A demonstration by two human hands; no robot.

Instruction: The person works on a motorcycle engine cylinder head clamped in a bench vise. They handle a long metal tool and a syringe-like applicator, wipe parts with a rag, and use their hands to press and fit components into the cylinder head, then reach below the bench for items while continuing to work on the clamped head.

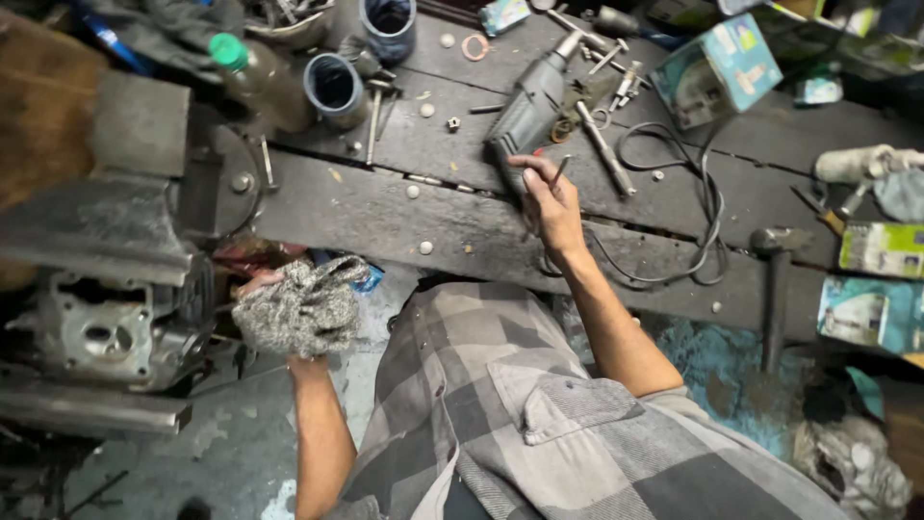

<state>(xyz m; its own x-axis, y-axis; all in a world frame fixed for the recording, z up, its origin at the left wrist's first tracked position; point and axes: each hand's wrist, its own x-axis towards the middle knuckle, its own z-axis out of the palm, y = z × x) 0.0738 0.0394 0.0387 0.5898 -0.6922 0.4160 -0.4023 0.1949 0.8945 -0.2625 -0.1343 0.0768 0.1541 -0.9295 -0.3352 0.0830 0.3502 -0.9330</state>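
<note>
My left hand [262, 289] is closed on a crumpled grey speckled cloth [303, 306], held below the bench edge next to a grimy engine block [111, 332]. My right hand [551, 204] is raised over the dark wooden workbench [385, 207] and pinches a small thin dark metal piece [560, 169] between thumb and fingers. Just beyond that hand lies a grey electric drill [527, 114], its black cord [707, 207] looping away to the right.
A heavy bench vise [125, 193] stands at the left. A green-capped bottle [252, 79], two dark cups [337, 89], loose washers, bolts and tools litter the bench. A teal box [717, 69] sits at the back right, a hammer [778, 279] by the right edge.
</note>
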